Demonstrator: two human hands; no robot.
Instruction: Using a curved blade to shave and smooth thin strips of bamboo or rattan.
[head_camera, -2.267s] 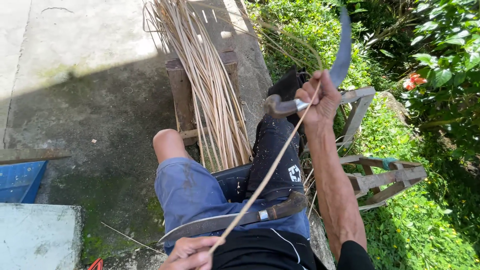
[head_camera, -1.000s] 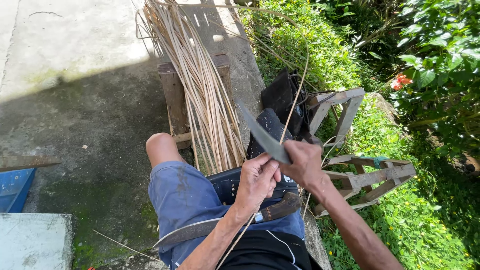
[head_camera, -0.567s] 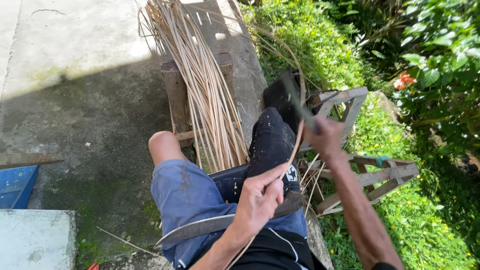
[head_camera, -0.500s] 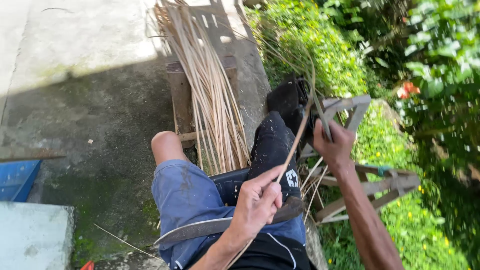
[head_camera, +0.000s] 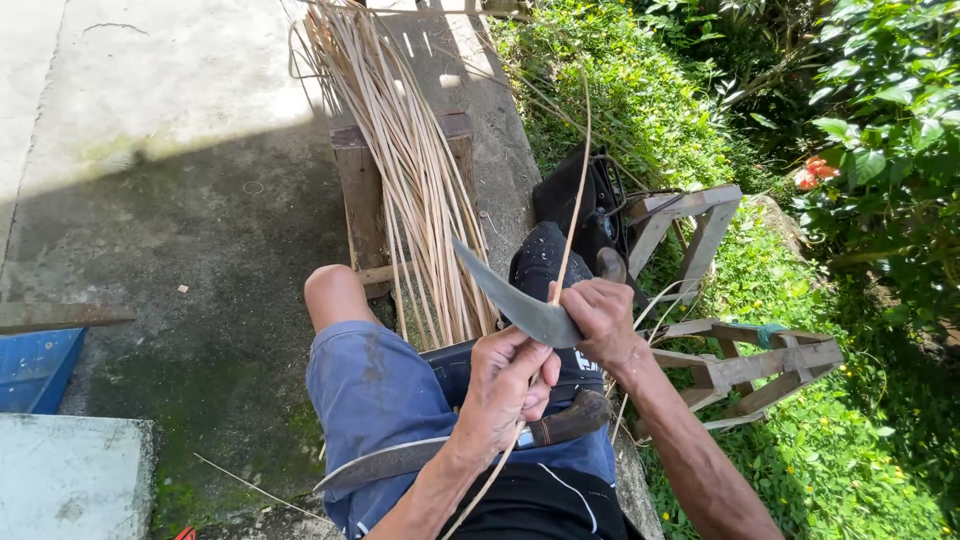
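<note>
sitting low in the middle of the frame, a person in blue shorts (head_camera: 370, 390) works a long thin cane strip (head_camera: 572, 215) across the lap. the left hand (head_camera: 503, 388), just below the centre, is clenched around the strip, thumb and fingers pinching it where it passes under a curved knife (head_camera: 512, 297). the right hand (head_camera: 602, 320), just right of centre, is closed on the knife's handle end, so the grey blade sweeps up and to the left, its point reaching toward a bundle of pale cane strips (head_camera: 405, 170). the two hands are almost touching, with the blade's wide base between them.

the strip runs from the bottom edge of the frame, through the left hand, past the blade, then rises in a gentle curve toward the upper middle of the frame over the green bushes (head_camera: 640, 90).

a second knife (head_camera: 455, 450) with a dark handle lies across the thighs below the hands, blade pointing toward the lower left. the bundle of strips rests along a wooden bench (head_camera: 362, 190) that runs from the centre to the top of the frame. to the right of the hands stands a grey wooden frame (head_camera: 740, 350) on the grass. concrete ground (head_camera: 150, 200) fills the left side, half in shadow, and a blue panel (head_camera: 35, 365) sits at the left edge.
</note>
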